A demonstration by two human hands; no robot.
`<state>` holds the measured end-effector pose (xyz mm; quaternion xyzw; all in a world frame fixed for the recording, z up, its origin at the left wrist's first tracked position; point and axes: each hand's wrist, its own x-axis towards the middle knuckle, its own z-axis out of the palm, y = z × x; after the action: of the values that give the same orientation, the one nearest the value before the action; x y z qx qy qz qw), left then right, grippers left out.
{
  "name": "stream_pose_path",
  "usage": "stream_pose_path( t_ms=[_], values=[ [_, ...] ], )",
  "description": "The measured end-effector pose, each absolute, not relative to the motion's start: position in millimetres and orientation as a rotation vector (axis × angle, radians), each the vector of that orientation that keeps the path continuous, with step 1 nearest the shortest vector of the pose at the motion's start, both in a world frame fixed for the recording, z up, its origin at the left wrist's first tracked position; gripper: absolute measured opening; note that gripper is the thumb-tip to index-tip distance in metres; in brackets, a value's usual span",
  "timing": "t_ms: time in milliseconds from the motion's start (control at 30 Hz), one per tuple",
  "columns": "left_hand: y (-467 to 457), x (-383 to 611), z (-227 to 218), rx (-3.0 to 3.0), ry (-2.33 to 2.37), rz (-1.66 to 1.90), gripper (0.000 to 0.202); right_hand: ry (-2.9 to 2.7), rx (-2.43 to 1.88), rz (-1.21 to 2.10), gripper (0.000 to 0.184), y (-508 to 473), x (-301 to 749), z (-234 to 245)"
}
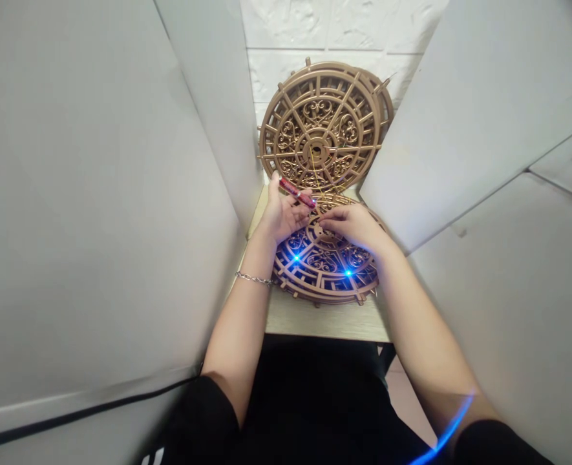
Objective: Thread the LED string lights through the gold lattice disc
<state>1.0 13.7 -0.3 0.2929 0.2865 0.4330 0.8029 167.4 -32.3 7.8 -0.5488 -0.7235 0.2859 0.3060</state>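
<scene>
My left hand (284,216) grips a slim red pen-shaped tool (293,190) between thumb and fingers; a small light glows blue-white at its lower end. Beneath both hands lies a round bronze-coloured openwork clock-like frame (322,261) with scrollwork, spokes and several rings. Two blue lights (348,273) shine on its near part. Over the frame's centre, my right hand (346,225) has its thumb and fingertips pinched together; whatever they hold is too small to make out. A thin yellow wire (313,166) runs down near the hands.
A second stack of the bronze round frames (290,87) leans against the white brick-patterned wall (290,26) behind. Pale panels rise close on the left (96,194) and right (484,84). The light wooden tabletop (324,321) is narrow, its front edge near my body.
</scene>
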Motion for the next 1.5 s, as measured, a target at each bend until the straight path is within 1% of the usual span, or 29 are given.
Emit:
stream_pose_path(
  t_ms=[167, 267, 433, 667, 867, 967, 1133, 1300, 1367, 1433, 1500],
  values=[
    [8.2, 4.8, 2.6, 0.69, 0.709, 0.877, 0.082, -1.904, -1.414, 0.779, 0.025, -32.0, 168.3, 6.3],
    [7.0, 7.1, 4.4, 0.701, 0.772, 0.943, 0.082, -1.876, -1.409, 0.786, 0.025, -31.7, 168.1, 6.7],
    [9.3, 8.5, 3.4, 0.682, 0.756, 1.156, 0.071, -1.798, -1.44, 0.838, 0.028, -31.4, 166.8, 6.2],
    [8.1, 5.5, 6.6, 0.635, 0.734, 1.557, 0.07, -1.74, -1.432, 0.957, 0.035, -28.2, 170.0, 1.5],
    [6.0, 8.9, 8.8, 0.715, 0.806, 1.85, 0.063, -1.65, -1.422, 0.958, 0.03, -25.7, 170.3, -0.9],
    [6.4, 9.5, 6.8, 0.745, 0.802, 1.908, 0.06, -1.514, -1.447, 1.031, 0.026, -21.8, 170.3, -5.3],
    [8.6, 9.8, 2.6, 0.899, 0.848, 1.82, 0.047, -1.452, -1.401, 1.076, 0.022, -17.4, 171.5, -10.1],
    [10.4, 13.4, 1.1, 1.06, 0.857, 1.591, 0.016, -1.522, -1.343, 1.054, 0.026, -18.8, 170.8, -9.6],
    [8.3, 15.0, 2.4, 1.043, 0.833, 1.45, 0.009, -1.543, -1.317, 1.04, 0.028, -18.9, 170.2, -9.9],
    [4.8, 15.8, 4.2, 0.968, 0.829, 1.27, 0.01, -1.551, -1.288, 1.035, 0.028, -18.7, 169.4, -10.3],
    [1.5, 15.5, 5.4, 0.925, 0.829, 1.101, 0.023, -1.534, -1.263, 1.048, 0.028, -18.7, 168.5, -10.2]
  ],
)
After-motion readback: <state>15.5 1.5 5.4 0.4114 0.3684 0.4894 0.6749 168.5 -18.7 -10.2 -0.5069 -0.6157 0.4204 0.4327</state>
